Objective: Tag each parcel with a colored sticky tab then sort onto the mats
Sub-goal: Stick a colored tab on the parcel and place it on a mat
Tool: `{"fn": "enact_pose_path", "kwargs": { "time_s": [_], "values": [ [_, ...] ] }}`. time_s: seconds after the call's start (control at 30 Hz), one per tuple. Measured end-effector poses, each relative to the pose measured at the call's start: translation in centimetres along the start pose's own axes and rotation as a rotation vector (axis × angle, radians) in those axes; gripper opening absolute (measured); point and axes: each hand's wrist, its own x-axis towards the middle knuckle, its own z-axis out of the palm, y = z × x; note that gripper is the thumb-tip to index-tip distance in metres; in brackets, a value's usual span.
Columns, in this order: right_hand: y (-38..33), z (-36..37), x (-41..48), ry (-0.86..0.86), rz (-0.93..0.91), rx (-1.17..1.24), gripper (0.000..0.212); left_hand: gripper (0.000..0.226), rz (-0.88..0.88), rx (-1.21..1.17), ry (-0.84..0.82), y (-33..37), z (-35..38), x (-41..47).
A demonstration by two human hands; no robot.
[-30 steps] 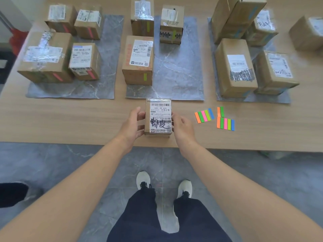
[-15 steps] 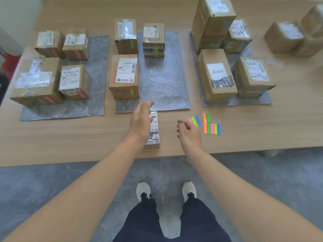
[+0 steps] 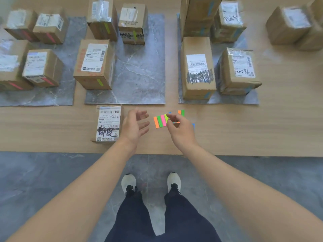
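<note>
A small parcel [image 3: 108,124] with a white label and black scribble lies near the table's front edge, with no coloured tab showing on it. My left hand [image 3: 134,127] hovers just right of it, fingers spread, holding nothing. A strip of coloured sticky tabs [image 3: 160,121] lies right of that hand. My right hand [image 3: 180,130] is over the strip's right end, its thumb and forefinger pinching the yellow-green tab there. A second set of tabs [image 3: 181,112] is mostly hidden behind this hand.
Three grey mats lie behind: the left mat [image 3: 66,95] holds pink-tabbed parcels, the middle mat [image 3: 143,67] yellow-green-tabbed ones, the right mat [image 3: 251,99] blue-tabbed ones. More parcels [image 3: 288,25] stand on the bare table at the far right. The table edge runs just below my wrists.
Both hands have let go of the small parcel. The left hand moved off to its right, and the right hand reached to the tab strip and closed its fingertips there.
</note>
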Motion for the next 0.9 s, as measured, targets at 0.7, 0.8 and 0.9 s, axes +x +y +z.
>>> {"fn": "enact_pose_path", "kwargs": {
  "time_s": [0.7,0.8,0.9],
  "values": [
    [0.3,-0.6,10.4,-0.379,-0.288,-0.81,0.035,0.018,-0.052,0.287,-0.062,-3.3,2.4,3.3],
    [-0.2,-0.7,10.7,-0.401,-0.277,-0.83,0.031,0.021,-0.023,0.34,-0.102,-3.3,2.1,3.6],
    [-0.5,-0.8,10.6,-0.433,-0.308,-0.871,0.026,0.028,0.123,0.6,-0.178,-3.5,1.5,4.2]
  ]
}}
